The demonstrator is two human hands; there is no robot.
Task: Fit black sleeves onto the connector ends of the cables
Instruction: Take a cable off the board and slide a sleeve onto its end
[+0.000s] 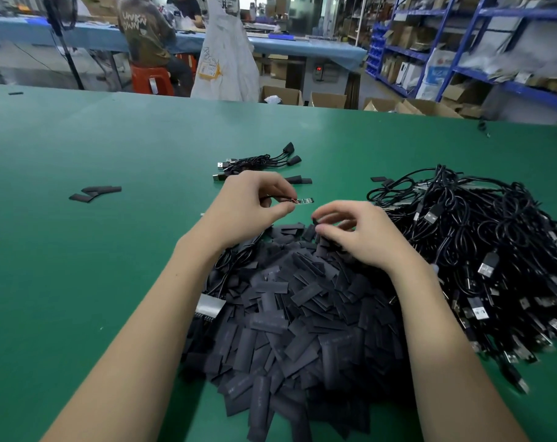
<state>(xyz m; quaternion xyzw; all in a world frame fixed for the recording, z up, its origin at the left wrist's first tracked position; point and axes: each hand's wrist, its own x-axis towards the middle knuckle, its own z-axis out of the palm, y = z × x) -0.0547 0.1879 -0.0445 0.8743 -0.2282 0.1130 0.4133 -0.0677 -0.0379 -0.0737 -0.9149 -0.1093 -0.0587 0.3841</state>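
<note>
My left hand pinches a thin black cable just behind its bare connector end, a small circuit board with red wires that points right. My right hand hovers just right of and below it, thumb and fingers pinching a small black sleeve over the top of the sleeve pile. A big heap of flat black sleeves lies under both forearms. A tangled mass of black USB cables lies to the right.
Beyond my hands lies a small bundle of cables with sleeved ends. Loose sleeves lie scattered on the green table. A clear bag edge shows at the pile's left. People sit at a far bench.
</note>
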